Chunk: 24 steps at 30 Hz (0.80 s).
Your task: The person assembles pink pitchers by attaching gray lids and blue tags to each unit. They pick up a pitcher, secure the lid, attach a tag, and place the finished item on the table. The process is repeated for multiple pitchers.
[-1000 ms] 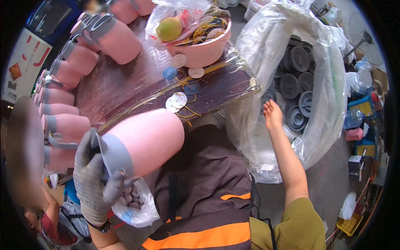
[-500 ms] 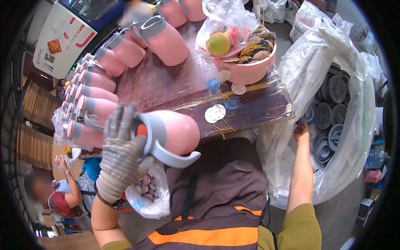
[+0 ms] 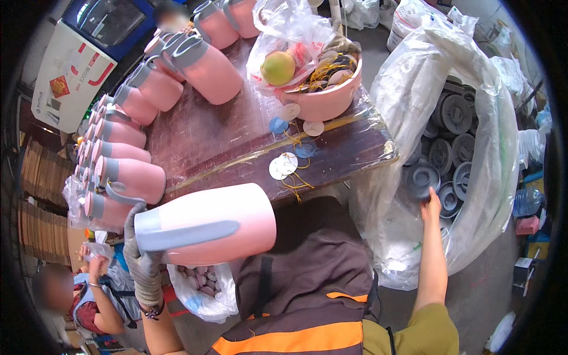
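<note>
My left hand (image 3: 142, 263), in a grey striped glove, is closed around the grey neck end of a pink jug (image 3: 236, 204). The jug lies sideways in the air in front of my apron, its grey handle toward me and its base to the right. My bare right hand (image 3: 432, 208) pinches the near edge of a round grey lid (image 3: 422, 178). This lid is at the large clear plastic bag (image 3: 384, 236), beside several other grey lids (image 3: 455, 113) inside it.
Several pink jugs (image 3: 133, 174) stand along the left of the dark table (image 3: 201, 151). A pink tub (image 3: 331, 102) of tags and a fruit bag (image 3: 278, 68) sit near its right corner. Below hangs a white bag (image 3: 207, 299) of small pieces. Another person (image 3: 97, 290) works at left.
The jug has turned from mouth toward the left hand and handle low to lying sideways, base right. My right hand has come nearer to me, with a lid now showing at its fingers.
</note>
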{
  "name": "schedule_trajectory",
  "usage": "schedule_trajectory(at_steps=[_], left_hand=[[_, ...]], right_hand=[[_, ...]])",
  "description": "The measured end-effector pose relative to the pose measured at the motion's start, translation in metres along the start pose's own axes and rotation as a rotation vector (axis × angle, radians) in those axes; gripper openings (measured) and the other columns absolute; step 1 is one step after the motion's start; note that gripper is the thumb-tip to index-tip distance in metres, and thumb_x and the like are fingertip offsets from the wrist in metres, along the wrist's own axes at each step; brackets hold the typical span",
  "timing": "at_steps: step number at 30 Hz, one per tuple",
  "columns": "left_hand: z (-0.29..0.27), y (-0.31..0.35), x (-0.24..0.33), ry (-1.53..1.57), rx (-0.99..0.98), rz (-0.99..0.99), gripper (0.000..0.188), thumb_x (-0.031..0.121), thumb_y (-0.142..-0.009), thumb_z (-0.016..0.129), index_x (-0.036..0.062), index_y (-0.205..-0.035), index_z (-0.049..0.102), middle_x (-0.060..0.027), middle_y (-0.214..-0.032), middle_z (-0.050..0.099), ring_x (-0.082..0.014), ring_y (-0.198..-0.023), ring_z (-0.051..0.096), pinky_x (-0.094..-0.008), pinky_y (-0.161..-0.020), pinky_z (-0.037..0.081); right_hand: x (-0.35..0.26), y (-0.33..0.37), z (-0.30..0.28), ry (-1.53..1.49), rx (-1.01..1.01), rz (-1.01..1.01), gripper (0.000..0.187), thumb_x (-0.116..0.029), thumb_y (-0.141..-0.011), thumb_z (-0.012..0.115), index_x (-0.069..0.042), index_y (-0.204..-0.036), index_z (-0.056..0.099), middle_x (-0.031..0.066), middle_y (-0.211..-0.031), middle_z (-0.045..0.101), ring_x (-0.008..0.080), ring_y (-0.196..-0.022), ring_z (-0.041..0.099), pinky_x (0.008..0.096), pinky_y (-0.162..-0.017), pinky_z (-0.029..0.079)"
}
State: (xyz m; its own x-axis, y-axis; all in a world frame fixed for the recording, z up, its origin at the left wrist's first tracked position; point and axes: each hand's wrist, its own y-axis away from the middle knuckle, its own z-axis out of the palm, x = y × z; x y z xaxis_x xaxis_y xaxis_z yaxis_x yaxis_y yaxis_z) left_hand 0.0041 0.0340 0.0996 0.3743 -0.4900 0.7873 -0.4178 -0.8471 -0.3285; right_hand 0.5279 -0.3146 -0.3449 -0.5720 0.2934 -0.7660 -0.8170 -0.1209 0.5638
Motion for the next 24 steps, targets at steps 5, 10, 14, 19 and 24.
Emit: schedule_trajectory(at_steps=[5, 10, 14, 19, 24], left_hand=[[0.039, 0.043, -0.065, 0.641, 0.028, -0.517, 0.049, 0.041, -0.095, 0.054, 0.0007, -0.122, 0.053, -0.0071, -0.114, 0.059, -0.0166, -0.104, 0.056, -0.0332, -0.092, 0.044], [0.094, 0.075, -0.091, 0.845, 0.000, -0.675, 0.054, 0.035, -0.088, 0.065, 0.0000, -0.126, 0.050, -0.0094, -0.119, 0.058, -0.0205, -0.109, 0.056, -0.0370, -0.095, 0.046], [0.100, 0.085, -0.081, 1.067, -0.126, -0.766, 0.073, 0.038, -0.083, 0.069, -0.0024, -0.135, 0.039, -0.0162, -0.132, 0.051, -0.0300, -0.120, 0.052, -0.0418, -0.107, 0.040], [0.080, 0.118, -0.121, 1.162, 0.091, -0.905, 0.052, 0.032, -0.086, 0.067, 0.0006, -0.124, 0.051, -0.0139, -0.121, 0.059, -0.0259, -0.110, 0.058, -0.0408, -0.099, 0.046], [0.065, 0.122, -0.138, 1.278, 0.050, -1.117, 0.024, 0.025, -0.091, 0.060, 0.0068, -0.107, 0.059, -0.0063, -0.103, 0.065, -0.0192, -0.094, 0.062, -0.0352, -0.088, 0.050]], right_hand=[[-0.021, 0.157, 0.005, 0.277, -0.197, -0.344, 0.030, -0.026, -0.089, 0.067, -0.005, -0.109, 0.057, 0.0010, -0.101, 0.061, 0.0079, -0.089, 0.057, 0.0233, -0.081, 0.045], [-0.037, 0.321, 0.146, 0.633, -0.511, -0.628, 0.059, -0.043, -0.080, 0.073, 0.000, -0.117, 0.059, 0.0071, -0.106, 0.057, 0.0177, -0.098, 0.054, 0.0319, -0.086, 0.043], [-0.011, 0.380, 0.208, 0.528, -0.770, -0.892, 0.062, -0.050, -0.085, 0.065, 0.003, -0.116, 0.060, 0.0144, -0.103, 0.055, 0.0242, -0.093, 0.053, 0.0317, -0.083, 0.043], [0.007, 0.394, 0.214, 0.535, -0.882, -1.025, 0.054, -0.045, -0.089, 0.058, 0.003, -0.112, 0.063, 0.0122, -0.092, 0.054, 0.0234, -0.081, 0.053, 0.0336, -0.072, 0.044], [-0.001, 0.388, 0.212, 0.353, -1.308, -1.326, 0.045, -0.041, -0.082, 0.062, -0.002, -0.103, 0.067, 0.0079, -0.086, 0.053, 0.0215, -0.074, 0.052, 0.0335, -0.065, 0.041]])
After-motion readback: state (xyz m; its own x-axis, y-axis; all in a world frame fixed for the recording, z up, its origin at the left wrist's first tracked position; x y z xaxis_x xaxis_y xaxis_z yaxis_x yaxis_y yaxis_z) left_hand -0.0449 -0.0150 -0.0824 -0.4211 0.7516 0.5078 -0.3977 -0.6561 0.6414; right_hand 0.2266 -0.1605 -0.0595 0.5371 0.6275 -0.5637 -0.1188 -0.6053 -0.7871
